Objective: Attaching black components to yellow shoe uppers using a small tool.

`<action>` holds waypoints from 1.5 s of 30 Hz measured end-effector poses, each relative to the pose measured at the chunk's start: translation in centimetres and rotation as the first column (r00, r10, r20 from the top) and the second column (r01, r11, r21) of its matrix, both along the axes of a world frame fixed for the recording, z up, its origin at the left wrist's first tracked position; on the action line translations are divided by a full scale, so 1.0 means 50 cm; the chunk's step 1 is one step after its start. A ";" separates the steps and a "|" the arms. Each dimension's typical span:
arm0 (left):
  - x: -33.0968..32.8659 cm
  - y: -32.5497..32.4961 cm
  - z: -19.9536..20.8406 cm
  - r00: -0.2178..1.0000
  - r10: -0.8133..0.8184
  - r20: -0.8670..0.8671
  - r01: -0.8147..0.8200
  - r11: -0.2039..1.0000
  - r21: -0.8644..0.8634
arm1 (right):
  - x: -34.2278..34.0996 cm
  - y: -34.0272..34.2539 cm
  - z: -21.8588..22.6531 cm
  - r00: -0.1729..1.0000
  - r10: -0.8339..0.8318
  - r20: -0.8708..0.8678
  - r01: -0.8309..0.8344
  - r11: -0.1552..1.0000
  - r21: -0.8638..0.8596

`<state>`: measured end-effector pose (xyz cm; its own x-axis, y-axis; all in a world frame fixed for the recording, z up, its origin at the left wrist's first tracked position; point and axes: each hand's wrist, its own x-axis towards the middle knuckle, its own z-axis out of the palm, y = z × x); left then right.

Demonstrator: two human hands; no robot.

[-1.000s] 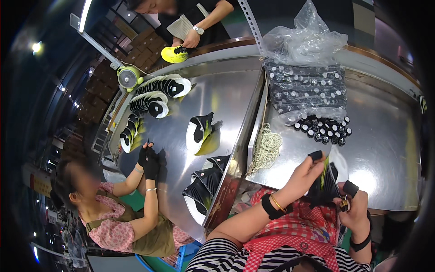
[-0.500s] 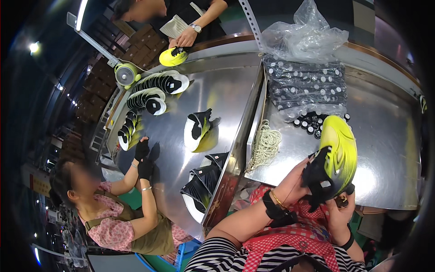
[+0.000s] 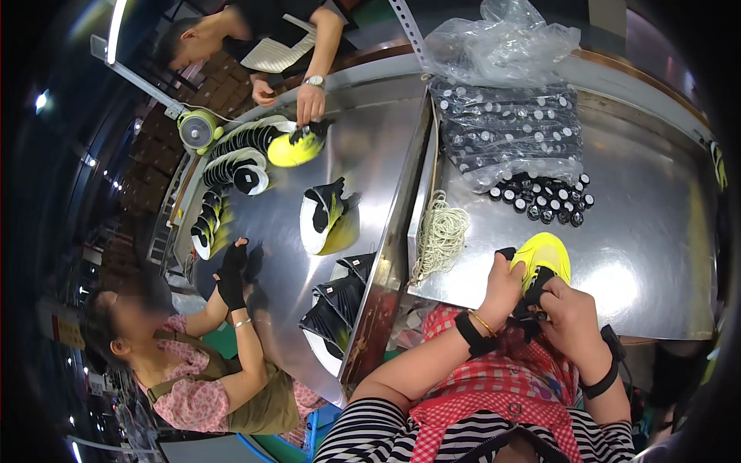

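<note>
A yellow and black sneaker [image 3: 543,253] is held low in front of my body, its yellow toe pointing away from me. My left hand [image 3: 503,287] grips its left side, with the thumb near the upper. My right hand [image 3: 570,312] is closed at the black collar of the shoe, fingers bent in over the opening; exactly what they pinch there is hidden. Just beyond the toe, several small black round pieces with white tops [image 3: 544,202] lie on the metal table [image 3: 648,270].
Clear plastic bags of black pieces [image 3: 505,131] and a cord coil [image 3: 441,235] lie on my table. Left, behind a raised edge, a second table [image 3: 370,170] bears several sneakers [image 3: 318,216]. Two co-workers stand there; one hand [image 3: 311,102] touches a yellow sneaker [image 3: 289,152].
The sneaker has come down toward my body and turned toe-away. My right hand has moved from beneath it to its collar. The far co-worker's yellow sneaker is now lower, at the table.
</note>
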<state>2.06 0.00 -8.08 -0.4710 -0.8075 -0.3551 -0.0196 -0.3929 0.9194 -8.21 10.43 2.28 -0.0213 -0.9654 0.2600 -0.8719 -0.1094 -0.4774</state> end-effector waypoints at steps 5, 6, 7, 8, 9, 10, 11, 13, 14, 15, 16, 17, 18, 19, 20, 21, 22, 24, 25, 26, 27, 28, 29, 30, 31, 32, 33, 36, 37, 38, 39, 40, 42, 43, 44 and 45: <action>0.020 -0.020 -0.027 0.997 0.043 0.059 -0.016 0.919 -0.393 | 0.005 -0.021 0.001 0.984 0.146 -0.102 -0.142 0.989 0.043; 0.024 -0.030 -0.040 0.992 0.080 0.098 -0.019 0.861 -0.508 | 0.009 -0.024 -0.001 0.977 0.177 -0.117 -0.176 0.984 0.017; 0.026 -0.043 -0.005 0.944 0.097 0.315 0.153 0.718 -0.679 | 0.001 -0.025 -0.009 0.981 0.158 -0.114 -0.155 0.987 0.031; 0.028 -0.063 0.043 0.851 0.167 0.498 0.349 0.530 -0.773 | -0.006 -0.027 -0.016 0.976 0.161 -0.146 -0.158 0.987 0.037; 0.026 -0.090 0.065 0.815 0.171 0.554 0.387 0.551 -0.740 | -0.007 -0.031 -0.021 0.968 0.176 -0.181 -0.172 0.984 0.037; 0.020 -0.112 0.085 0.827 0.186 0.531 0.340 0.587 -0.735 | -0.011 -0.033 -0.029 0.968 0.171 -0.183 -0.165 0.985 0.043; 0.010 -0.135 0.098 0.806 0.304 0.508 0.308 0.517 -0.799 | -0.018 -0.034 -0.040 0.967 0.177 -0.186 -0.185 0.982 -0.031; -0.008 -0.188 0.110 0.689 0.345 0.638 0.455 0.478 -0.751 | -0.023 -0.033 -0.055 0.963 0.184 -0.196 -0.206 0.974 -0.099; -0.015 -0.208 0.100 0.659 0.326 0.678 0.503 0.479 -0.720 | -0.023 -0.033 -0.061 0.970 0.164 -0.180 -0.189 0.973 -0.130; -0.023 -0.218 0.093 0.663 0.323 0.676 0.503 0.476 -0.721 | -0.023 -0.035 -0.063 0.976 0.143 -0.162 -0.169 0.972 -0.163; -0.029 -0.224 0.086 0.656 0.367 0.660 0.531 0.397 -0.748 | -0.023 -0.036 -0.061 0.977 0.138 -0.165 -0.165 0.973 -0.163; -0.035 -0.232 0.079 0.650 0.409 0.640 0.558 0.316 -0.768 | -0.021 -0.037 -0.057 0.987 0.118 -0.112 -0.135 0.979 -0.152; -0.039 -0.240 0.072 0.653 0.408 0.638 0.556 0.313 -0.770 | -0.020 -0.037 -0.054 0.993 0.099 -0.059 -0.107 0.984 -0.140; -0.041 -0.248 0.066 0.650 0.438 0.621 0.552 0.290 -0.782 | -0.018 -0.038 -0.053 0.993 0.098 -0.062 -0.105 0.984 -0.141; -0.042 -0.254 0.059 0.646 0.469 0.603 0.547 0.267 -0.793 | -0.016 -0.039 -0.053 0.997 0.080 0.003 -0.078 0.984 -0.158; -0.045 -0.254 0.060 0.649 0.466 0.602 0.547 0.265 -0.794 | -0.016 -0.038 -0.054 0.996 0.059 0.067 -0.047 0.984 -0.170; -0.045 -0.253 0.062 0.624 0.446 0.642 0.573 0.298 -0.764 | -0.016 -0.038 -0.056 0.996 0.056 0.065 -0.045 0.984 -0.170; -0.043 -0.247 0.072 0.599 0.422 0.681 0.600 0.327 -0.730 | -0.017 -0.040 -0.058 0.958 0.024 0.287 0.041 0.975 -0.220; -0.039 -0.236 0.085 0.618 0.370 0.694 0.561 0.410 -0.719 | -0.018 -0.041 -0.056 0.957 0.015 0.290 0.051 0.975 -0.218; -0.033 -0.227 0.098 0.638 0.317 0.702 0.522 0.492 -0.696 | -0.017 -0.041 -0.048 0.907 0.001 0.422 0.100 0.971 -0.217; -0.017 -0.225 0.109 0.713 0.116 0.692 0.503 0.602 -0.620 | -0.012 -0.040 -0.038 0.837 -0.008 0.547 0.147 0.966 -0.212; -0.009 -0.204 0.121 0.709 0.104 0.697 0.514 0.601 -0.612 | -0.010 -0.037 -0.026 0.833 -0.020 0.553 0.159 0.966 -0.205; 0.003 -0.176 0.134 0.882 -0.074 0.465 0.329 0.803 -0.497 | -0.008 -0.036 -0.012 0.791 0.014 0.612 0.171 0.955 -0.242; 0.018 -0.148 0.149 0.978 -0.144 0.152 0.182 0.944 -0.274 | -0.003 -0.034 0.005 0.746 0.057 0.664 0.179 0.943 -0.281; 0.030 -0.128 0.153 0.987 -0.151 0.055 0.159 0.969 -0.191 | 0.004 -0.034 0.016 0.698 0.107 0.708 0.203 0.919 -0.338; 0.040 -0.113 0.156 0.988 -0.147 -0.041 0.142 0.984 -0.103 | 0.008 -0.030 0.023 0.696 0.092 0.712 0.214 0.920 -0.328; 0.050 -0.101 0.160 0.989 -0.128 -0.078 0.126 0.991 -0.038 | 0.012 -0.028 0.029 0.590 0.062 0.805 0.265 0.927 -0.266; 0.061 -0.078 0.164 0.948 -0.103 -0.300 0.146 0.981 0.125 | 0.018 -0.032 0.010 0.297 -0.005 0.955 0.362 0.926 -0.108; 0.064 -0.073 0.169 0.936 -0.093 -0.338 0.159 0.972 0.171 | 0.011 -0.035 -0.009 0.458 -0.065 0.887 0.383 0.914 -0.131; 0.065 -0.069 0.170 0.936 -0.100 -0.338 0.166 0.971 0.173 | 0.004 -0.039 -0.026 0.601 -0.129 0.789 0.400 0.903 -0.157; 0.068 -0.064 0.169 0.919 -0.074 -0.388 0.168 0.962 0.215 | 0.001 -0.043 -0.038 0.731 -0.192 0.655 0.429 0.876 -0.221; 0.070 -0.061 0.168 0.899 -0.046 -0.435 0.173 0.951 0.257 | 0.000 -0.042 -0.039 0.729 -0.195 0.656 0.432 0.875 -0.220; 0.070 -0.053 0.172 0.891 -0.039 -0.453 0.173 0.950 0.259 | 0.003 -0.039 -0.035 0.863 -0.293 0.411 0.427 0.858 -0.286; 0.070 -0.050 0.172 0.881 -0.029 -0.472 0.170 0.951 0.260 | 0.005 -0.039 -0.032 0.862 -0.298 0.410 0.431 0.856 -0.285; 0.071 -0.049 0.170 0.881 -0.032 -0.472 0.174 0.949 0.262 | 0.007 -0.040 -0.026 0.902 -0.286 0.322 0.393 0.853 -0.344; 0.071 -0.048 0.170 0.874 -0.022 -0.485 0.174 0.947 0.270 | 0.007 -0.040 -0.021 0.934 -0.272 0.231 0.346 0.848 -0.400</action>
<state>5.61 -2.39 0.44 -0.7130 -0.6408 -0.2847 0.3316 -0.6659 0.6683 -7.86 8.42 1.20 -0.3770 -0.6952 0.6120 -0.8107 -0.0719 -0.5811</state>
